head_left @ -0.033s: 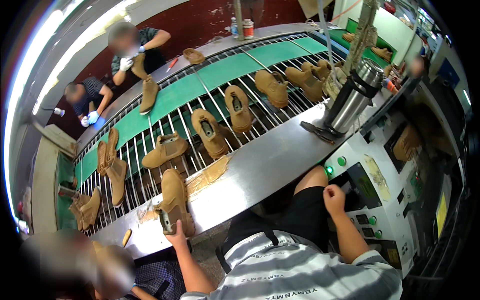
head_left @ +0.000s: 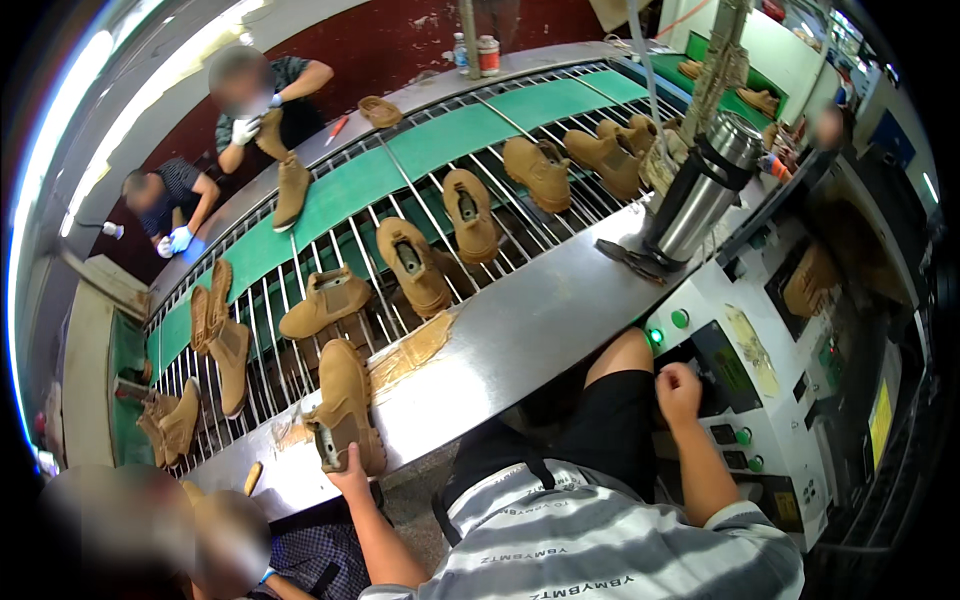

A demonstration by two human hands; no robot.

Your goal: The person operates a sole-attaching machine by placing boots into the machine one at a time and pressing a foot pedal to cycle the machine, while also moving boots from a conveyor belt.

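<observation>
My left hand (head_left: 348,474) is closed on the heel end of a tan ankle boot (head_left: 343,395), which lies on the near metal ledge with its toe pointing away from me. The boot's opening, with a grey-green form inside, faces my hand. Beside my right knee, my right hand (head_left: 679,392) is curled into a loose fist in front of the machine's control panel (head_left: 715,365). Nothing shows between its fingers. More tan boots, such as one boot (head_left: 414,265) just beyond, stand or lie on the metal rods of the rack.
A green conveyor belt (head_left: 440,130) runs behind the rods. On the ledge to the right are a steel thermos (head_left: 700,195) and dark pliers (head_left: 630,261). Two people work across the line; another person sits close on my left, near a small yellow-handled tool (head_left: 254,478).
My right hand has shifted slightly to the right, along the control panel. The whole view has tilted a little; my left hand keeps its hold on the boot.
</observation>
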